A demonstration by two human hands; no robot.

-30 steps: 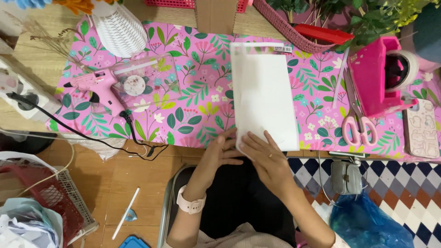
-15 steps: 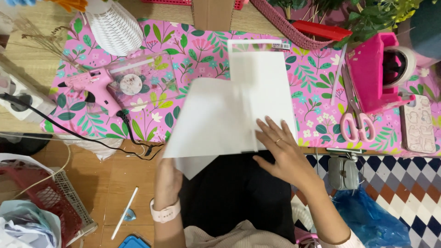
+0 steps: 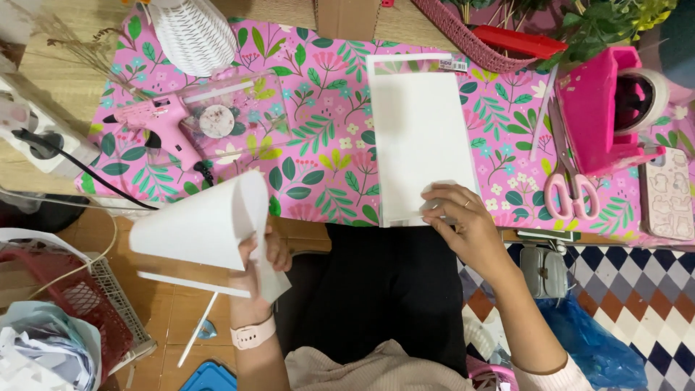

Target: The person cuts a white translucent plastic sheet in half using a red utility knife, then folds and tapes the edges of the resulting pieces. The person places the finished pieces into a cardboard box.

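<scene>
My left hand (image 3: 262,262) holds a curled white sheet of paper (image 3: 205,226) off the table's near left edge, over the floor. My right hand (image 3: 463,221) rests on the lower right corner of a clear packet of white paper (image 3: 418,137), which lies flat on the pink floral table cover (image 3: 318,159). The fingers press down on the packet's near end. A pale watch band sits on my left wrist.
A pink glue gun (image 3: 161,127) with a black cord lies at the left, beside a clear pouch (image 3: 232,116). Pink scissors (image 3: 568,185) and a pink tape dispenser (image 3: 604,108) stand at the right. A red wire basket (image 3: 65,304) of paper scraps sits on the floor.
My left hand pulled a white sheet off the packet and carried it left and down past the table edge, curling it. My right hand stayed on the packet's near end.
</scene>
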